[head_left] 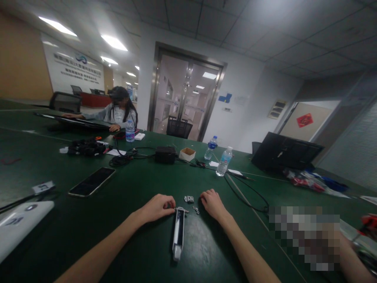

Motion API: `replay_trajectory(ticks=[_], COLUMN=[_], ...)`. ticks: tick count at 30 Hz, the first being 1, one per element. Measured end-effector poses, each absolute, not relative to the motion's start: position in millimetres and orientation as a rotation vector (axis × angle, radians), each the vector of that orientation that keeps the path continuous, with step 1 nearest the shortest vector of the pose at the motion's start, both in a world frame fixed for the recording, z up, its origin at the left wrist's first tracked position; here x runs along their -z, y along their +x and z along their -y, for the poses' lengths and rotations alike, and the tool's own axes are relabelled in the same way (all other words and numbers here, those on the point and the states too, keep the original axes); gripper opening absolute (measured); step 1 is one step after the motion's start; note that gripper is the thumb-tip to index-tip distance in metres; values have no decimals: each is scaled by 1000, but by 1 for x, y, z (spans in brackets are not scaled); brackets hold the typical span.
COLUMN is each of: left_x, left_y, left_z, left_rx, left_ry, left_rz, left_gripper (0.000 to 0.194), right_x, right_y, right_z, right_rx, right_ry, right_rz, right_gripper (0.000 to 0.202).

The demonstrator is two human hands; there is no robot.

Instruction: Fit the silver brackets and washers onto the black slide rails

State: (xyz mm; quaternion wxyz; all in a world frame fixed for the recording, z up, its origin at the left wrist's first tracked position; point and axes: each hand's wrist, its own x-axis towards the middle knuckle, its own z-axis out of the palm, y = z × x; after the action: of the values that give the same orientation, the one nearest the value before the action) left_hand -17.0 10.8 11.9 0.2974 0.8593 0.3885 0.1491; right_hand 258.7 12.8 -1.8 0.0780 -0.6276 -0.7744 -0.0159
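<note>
A long, narrow metal frame (178, 232) with a dark inner channel and a pale near end lies on the green table, pointing toward me. A thin rod crosses its far end. My left hand (160, 207) is closed at the left end of that rod (186, 211), thumb and forefinger pinched on it. To the right, my right hand (212, 202) rests on the table, fingers loosely bent and apart from the frame; nothing shows in it. Between the hands are a small metal bracket (189, 199) and several small nut-like rings (196, 210).
A phone (92, 181) lies left of my arm. Ahead are a black box (165, 155), a small open carton (187, 154), cables and water bottles (224, 162). A monitor (287, 151) stands right. Another person (119, 108) sits across the table; someone's arm (352, 251) reaches in at right.
</note>
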Motion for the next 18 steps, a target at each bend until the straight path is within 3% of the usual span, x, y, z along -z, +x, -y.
replay_trajectory(ticks=[6, 18], left_x=[-10, -4], left_y=[-17, -13], left_z=[-11, -14], left_rx=[-406, -466], left_ry=[2306, 2276], left_rz=[-994, -1006], left_gripper=[23, 20], right_x=[-4, -3], right_y=[266, 240], right_z=[-6, 17], right_rx=[-136, -362], right_ry=[-1932, -1421], right_rz=[2300, 2358], right_gripper=[11, 5])
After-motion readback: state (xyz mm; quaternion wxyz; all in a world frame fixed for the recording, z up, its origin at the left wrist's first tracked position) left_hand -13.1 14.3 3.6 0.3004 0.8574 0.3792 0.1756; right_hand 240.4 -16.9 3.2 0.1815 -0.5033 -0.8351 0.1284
